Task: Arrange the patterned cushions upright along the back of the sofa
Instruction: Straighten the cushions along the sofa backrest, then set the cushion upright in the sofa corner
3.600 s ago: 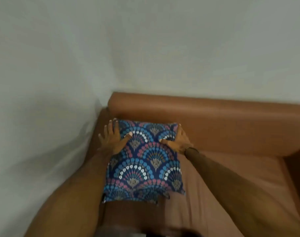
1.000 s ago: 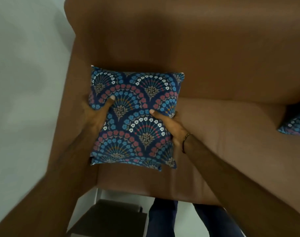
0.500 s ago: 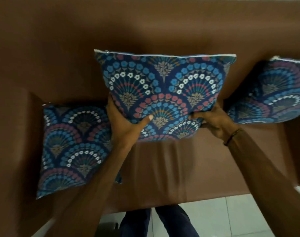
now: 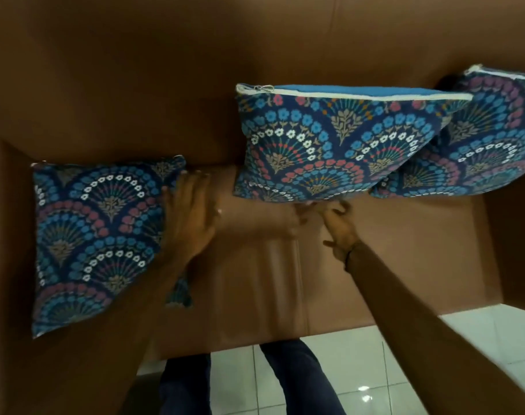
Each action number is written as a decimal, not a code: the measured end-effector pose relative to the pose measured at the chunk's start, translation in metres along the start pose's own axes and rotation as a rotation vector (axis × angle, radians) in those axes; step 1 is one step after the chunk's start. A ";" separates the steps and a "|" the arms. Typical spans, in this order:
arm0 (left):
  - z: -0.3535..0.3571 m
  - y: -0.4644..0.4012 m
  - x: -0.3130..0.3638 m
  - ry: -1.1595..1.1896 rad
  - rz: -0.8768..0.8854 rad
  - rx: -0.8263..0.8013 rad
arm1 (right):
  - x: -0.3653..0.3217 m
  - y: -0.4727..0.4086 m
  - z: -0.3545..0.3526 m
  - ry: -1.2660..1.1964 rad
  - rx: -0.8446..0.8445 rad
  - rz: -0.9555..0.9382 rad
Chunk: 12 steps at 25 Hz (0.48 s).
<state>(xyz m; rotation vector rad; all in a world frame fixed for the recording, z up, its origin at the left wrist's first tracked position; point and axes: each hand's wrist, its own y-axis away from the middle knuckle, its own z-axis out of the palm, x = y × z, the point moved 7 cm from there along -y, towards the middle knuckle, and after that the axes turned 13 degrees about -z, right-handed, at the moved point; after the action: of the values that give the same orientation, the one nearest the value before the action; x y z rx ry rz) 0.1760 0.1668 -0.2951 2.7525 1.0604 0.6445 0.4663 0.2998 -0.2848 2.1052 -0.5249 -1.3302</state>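
Brown leather of the sofa (image 4: 135, 85) now backs the middle cushion (image 4: 336, 145), which half a second ago was gripped by both hands and is now released, propped upright beside the right cushion (image 4: 489, 139). The right hand (image 4: 339, 229) is seen empty and loose just below it; the left hand (image 4: 192, 217) is spread open against the left cushion (image 4: 96, 235), which is judged the next to be straightened.

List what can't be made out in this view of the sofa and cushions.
- Right cushion: cut off by the frame's right edge.
- Left cushion: its right side is hidden by the left hand.
- Right hand: motion-blurred; contact with the middle cushion is unclear.
- Sofa: its top is out of frame.
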 end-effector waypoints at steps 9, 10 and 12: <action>-0.074 0.015 -0.262 0.387 -0.756 -0.132 | 0.002 0.129 0.294 -0.064 -0.672 0.103; -0.073 0.011 -0.284 0.577 -0.867 -0.173 | 0.002 0.133 0.319 -0.083 -0.681 0.070; -0.070 0.013 -0.307 0.903 -0.989 -0.254 | 0.006 0.131 0.347 -0.112 -0.641 0.015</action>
<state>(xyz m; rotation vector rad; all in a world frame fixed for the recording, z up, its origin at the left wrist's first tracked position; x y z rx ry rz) -0.0496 -0.0489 -0.3346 1.3275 2.0290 1.6459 0.1517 0.1049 -0.3160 1.5043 -0.1232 -1.3829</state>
